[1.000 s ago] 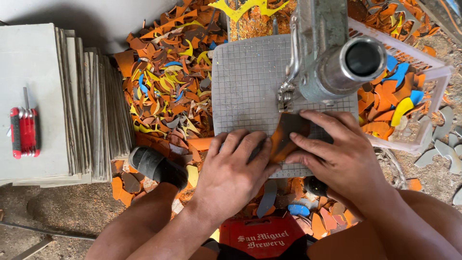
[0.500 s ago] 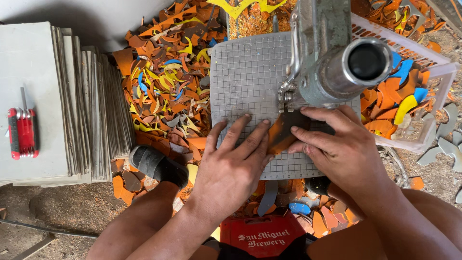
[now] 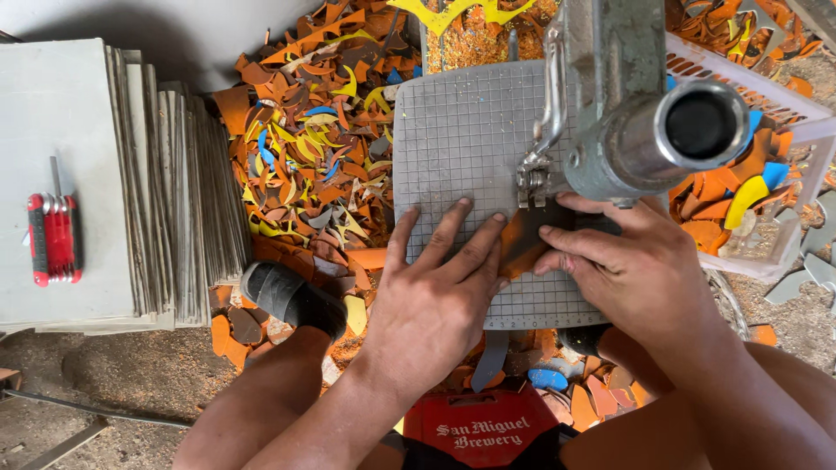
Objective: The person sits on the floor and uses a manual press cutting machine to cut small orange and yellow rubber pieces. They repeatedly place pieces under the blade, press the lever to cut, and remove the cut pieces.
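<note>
A red crate (image 3: 488, 431) sits nearest the camera, cut off by the bottom edge and partly covered by the person's arms and knees. Just beyond it, the left hand (image 3: 435, 296) lies flat on the near edge of the grey gridded saw table (image 3: 461, 130), fingers spread apart and pressing down, their tips touching an orange offcut (image 3: 521, 244). The right hand (image 3: 623, 270) presses the same piece from the other side, fingers extended and close together on top of it; most of the orange piece is hidden beneath both hands, so its shape cannot be made out. Right above it a metal blade guide (image 3: 533, 178) drops to the table, and the machine's grey arm with a round dark-mouthed tube (image 3: 688, 130) blocks the table's right side. A foot in a dark sandal (image 3: 292, 298) rests on the floor left of the table's near corner, among orange, yellow and blue scraps (image 3: 313, 148) that spread up to the table's far left corner. On the floor to the left stands a stack of grey sheets (image 3: 174, 191), seen edge-on, with a red multi-tool (image 3: 54, 239) lying on top. At the table's right edge a white plastic basket (image 3: 805, 130) holds more coloured cut pieces, partly hidden behind the machine. Beyond the far edge, a yellow cutout (image 3: 453, 13) is cropped by the top edge.
</note>
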The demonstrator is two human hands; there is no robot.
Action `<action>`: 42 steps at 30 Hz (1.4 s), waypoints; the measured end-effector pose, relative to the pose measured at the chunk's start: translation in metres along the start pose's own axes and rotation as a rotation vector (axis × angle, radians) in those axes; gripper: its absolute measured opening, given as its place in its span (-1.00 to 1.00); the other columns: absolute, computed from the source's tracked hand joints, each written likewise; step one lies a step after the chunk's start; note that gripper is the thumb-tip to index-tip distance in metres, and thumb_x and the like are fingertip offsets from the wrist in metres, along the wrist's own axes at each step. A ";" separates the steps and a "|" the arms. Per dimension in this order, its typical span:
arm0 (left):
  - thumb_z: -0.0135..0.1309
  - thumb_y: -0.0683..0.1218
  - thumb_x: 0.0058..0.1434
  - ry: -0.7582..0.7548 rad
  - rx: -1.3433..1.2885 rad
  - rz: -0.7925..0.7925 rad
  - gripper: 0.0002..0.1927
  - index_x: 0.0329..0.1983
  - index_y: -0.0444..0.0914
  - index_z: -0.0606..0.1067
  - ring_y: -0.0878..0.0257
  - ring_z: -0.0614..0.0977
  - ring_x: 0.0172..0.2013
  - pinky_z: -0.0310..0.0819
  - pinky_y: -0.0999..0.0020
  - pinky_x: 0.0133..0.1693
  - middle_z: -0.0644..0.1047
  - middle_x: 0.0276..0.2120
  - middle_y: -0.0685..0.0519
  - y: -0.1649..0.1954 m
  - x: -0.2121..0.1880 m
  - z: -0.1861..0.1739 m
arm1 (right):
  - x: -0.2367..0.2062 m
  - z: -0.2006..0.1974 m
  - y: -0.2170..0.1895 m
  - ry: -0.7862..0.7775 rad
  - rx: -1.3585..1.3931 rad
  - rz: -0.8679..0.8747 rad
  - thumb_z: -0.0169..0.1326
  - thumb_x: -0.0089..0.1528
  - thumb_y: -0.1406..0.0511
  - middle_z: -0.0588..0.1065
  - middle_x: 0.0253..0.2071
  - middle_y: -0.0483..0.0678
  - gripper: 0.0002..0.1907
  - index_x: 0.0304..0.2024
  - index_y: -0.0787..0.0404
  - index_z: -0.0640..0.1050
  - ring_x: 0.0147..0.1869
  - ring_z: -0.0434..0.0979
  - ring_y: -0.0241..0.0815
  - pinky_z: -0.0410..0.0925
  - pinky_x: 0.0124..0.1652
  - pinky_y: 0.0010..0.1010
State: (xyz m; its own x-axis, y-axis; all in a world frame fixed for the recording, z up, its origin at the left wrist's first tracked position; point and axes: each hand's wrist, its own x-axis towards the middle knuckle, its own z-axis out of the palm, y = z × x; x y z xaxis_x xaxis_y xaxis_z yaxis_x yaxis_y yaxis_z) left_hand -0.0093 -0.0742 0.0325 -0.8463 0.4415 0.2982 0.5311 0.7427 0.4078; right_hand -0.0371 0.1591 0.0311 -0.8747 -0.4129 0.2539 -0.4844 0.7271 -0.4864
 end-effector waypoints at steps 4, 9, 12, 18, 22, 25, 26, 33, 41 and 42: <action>0.19 -0.08 0.23 0.001 -0.023 -0.012 -0.68 0.00 -0.32 0.60 0.02 0.48 0.30 0.13 -0.30 0.33 0.53 0.22 0.03 0.000 0.001 0.002 | 0.004 0.000 0.003 -0.002 -0.002 -0.028 0.38 -0.05 0.37 0.59 0.05 -0.07 -0.64 -0.16 0.09 0.71 0.07 0.61 -0.07 0.46 0.06 -0.25; 0.20 -0.07 0.21 0.016 -0.046 -0.016 -0.70 -0.05 -0.33 0.61 0.00 0.49 0.30 0.11 -0.33 0.33 0.55 0.21 0.01 0.001 0.001 0.007 | 0.008 -0.001 0.011 -0.008 0.029 -0.028 0.36 0.00 0.37 0.62 -0.07 -0.09 -0.70 -0.19 0.09 0.71 -0.05 0.65 -0.11 0.49 -0.04 -0.33; 0.21 -0.06 0.23 0.021 -0.076 -0.019 -0.81 -0.20 -0.28 0.61 0.01 0.49 0.31 0.09 -0.33 0.35 0.55 0.21 -0.01 0.002 0.001 0.012 | 0.012 -0.003 0.016 -0.085 0.000 0.007 0.35 0.03 0.38 0.67 -0.25 -0.17 -0.76 -0.23 0.08 0.73 -0.19 0.66 -0.16 0.49 -0.14 -0.36; 0.20 -0.05 0.26 0.087 -0.094 -0.068 -0.72 -0.05 -0.31 0.62 0.06 0.49 0.31 0.08 -0.33 0.38 0.53 0.23 -0.02 0.010 0.001 0.021 | 0.018 -0.010 0.026 -0.125 0.036 -0.031 0.30 0.07 0.39 0.67 -0.23 -0.19 -0.78 -0.20 0.12 0.71 -0.15 0.68 -0.19 0.51 -0.09 -0.37; 0.19 -0.03 0.27 0.111 -0.080 -0.105 -0.68 -0.01 -0.33 0.61 0.08 0.49 0.32 0.05 -0.34 0.38 0.52 0.25 -0.03 0.013 0.002 0.026 | 0.020 -0.010 0.032 -0.118 -0.003 -0.011 0.26 0.09 0.41 0.66 -0.21 -0.19 -0.77 -0.20 0.10 0.72 -0.08 0.68 -0.16 0.51 0.01 -0.34; 0.18 -0.02 0.29 0.117 -0.073 -0.144 -0.68 0.00 -0.32 0.61 0.10 0.48 0.33 0.04 -0.35 0.39 0.51 0.26 -0.02 0.016 0.003 0.028 | 0.022 -0.008 0.035 -0.115 -0.042 -0.002 0.28 0.08 0.39 0.66 -0.16 -0.18 -0.79 -0.24 0.03 0.73 -0.02 0.66 -0.14 0.48 0.07 -0.29; 0.18 -0.01 0.29 0.116 -0.067 -0.154 -0.67 0.01 -0.32 0.61 0.11 0.48 0.33 0.04 -0.36 0.38 0.51 0.27 -0.02 0.016 0.004 0.030 | 0.024 -0.008 0.036 -0.120 -0.064 -0.002 0.29 0.08 0.38 0.66 -0.14 -0.17 -0.80 -0.26 0.00 0.74 0.01 0.65 -0.12 0.47 0.09 -0.27; 0.17 -0.01 0.31 0.140 -0.064 -0.178 -0.65 0.04 -0.32 0.61 0.11 0.47 0.34 0.03 -0.39 0.38 0.51 0.27 -0.03 0.019 0.010 0.037 | 0.036 -0.013 0.035 -0.137 0.069 0.146 0.34 0.01 0.34 0.65 -0.15 -0.16 -0.78 -0.26 0.08 0.70 -0.03 0.63 -0.17 0.45 -0.02 -0.30; 0.17 -0.01 0.32 0.171 -0.040 -0.223 -0.67 0.00 -0.34 0.61 0.08 0.49 0.33 0.03 -0.41 0.39 0.52 0.26 -0.08 0.027 0.017 0.045 | 0.051 -0.016 0.042 -0.146 0.048 0.059 0.31 0.12 0.30 0.64 -0.20 -0.11 -0.74 -0.12 0.12 0.66 -0.11 0.63 -0.16 0.45 -0.12 -0.30; 0.17 -0.01 0.33 0.177 -0.034 -0.227 -0.68 0.00 -0.34 0.61 0.08 0.49 0.33 0.03 -0.40 0.39 0.51 0.27 -0.09 0.027 0.018 0.046 | 0.054 -0.016 0.042 -0.164 -0.030 0.049 0.30 0.14 0.30 0.64 -0.20 -0.11 -0.76 -0.12 0.10 0.67 -0.11 0.63 -0.14 0.45 -0.12 -0.27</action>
State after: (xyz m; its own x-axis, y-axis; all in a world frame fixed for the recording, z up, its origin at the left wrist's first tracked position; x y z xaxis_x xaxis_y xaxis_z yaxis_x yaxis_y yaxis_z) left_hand -0.0118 -0.0233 0.0093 -0.9248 0.1695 0.3407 0.3330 0.7937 0.5091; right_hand -0.1047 0.1764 0.0375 -0.8841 -0.4586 0.0897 -0.4436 0.7636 -0.4691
